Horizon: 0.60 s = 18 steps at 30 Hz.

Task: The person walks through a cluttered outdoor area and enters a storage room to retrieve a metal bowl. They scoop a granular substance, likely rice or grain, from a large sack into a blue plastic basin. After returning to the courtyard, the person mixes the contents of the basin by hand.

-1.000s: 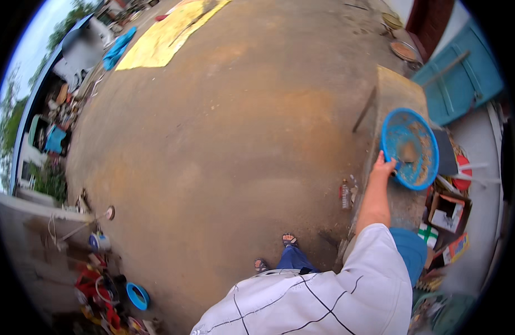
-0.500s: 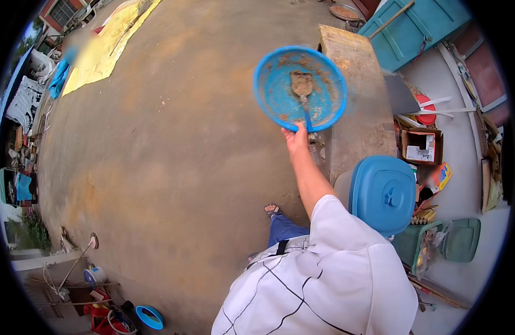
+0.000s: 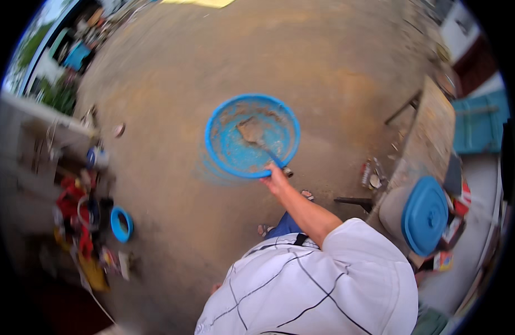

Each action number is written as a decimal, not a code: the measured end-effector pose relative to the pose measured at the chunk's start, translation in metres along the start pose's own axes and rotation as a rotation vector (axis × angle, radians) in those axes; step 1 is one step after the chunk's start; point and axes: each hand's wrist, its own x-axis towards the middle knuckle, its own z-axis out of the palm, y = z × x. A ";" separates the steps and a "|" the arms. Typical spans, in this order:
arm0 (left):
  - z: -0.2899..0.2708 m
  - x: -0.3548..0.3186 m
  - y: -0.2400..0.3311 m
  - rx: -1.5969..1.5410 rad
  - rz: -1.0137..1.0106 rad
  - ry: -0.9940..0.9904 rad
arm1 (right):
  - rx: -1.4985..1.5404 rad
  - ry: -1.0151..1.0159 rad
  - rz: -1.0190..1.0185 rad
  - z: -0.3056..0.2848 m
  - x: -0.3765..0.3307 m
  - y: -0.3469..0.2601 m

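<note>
Head view: the right hand [image 3: 275, 177] stretches forward from a white sleeve [image 3: 347, 237], its grip closed on the near rim of a large blue basin [image 3: 232, 142], held over brown ground [image 3: 173, 139] at the middle of the scene. Inside, brown residue clings to the walls, and a scoop [image 3: 250, 131] lies with its handle slanting near and right across the rim – just beside the thumb. Only a sliver of skin shows at the shirt's left edge – the left hand's grip cannot be told. Right stands a worktop [image 3: 428, 128], with a blue lid [image 3: 425, 215] nearer.
</note>
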 end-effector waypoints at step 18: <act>0.371 -0.236 0.122 -0.528 -0.522 0.299 | -0.756 -0.483 0.552 0.054 0.029 -0.059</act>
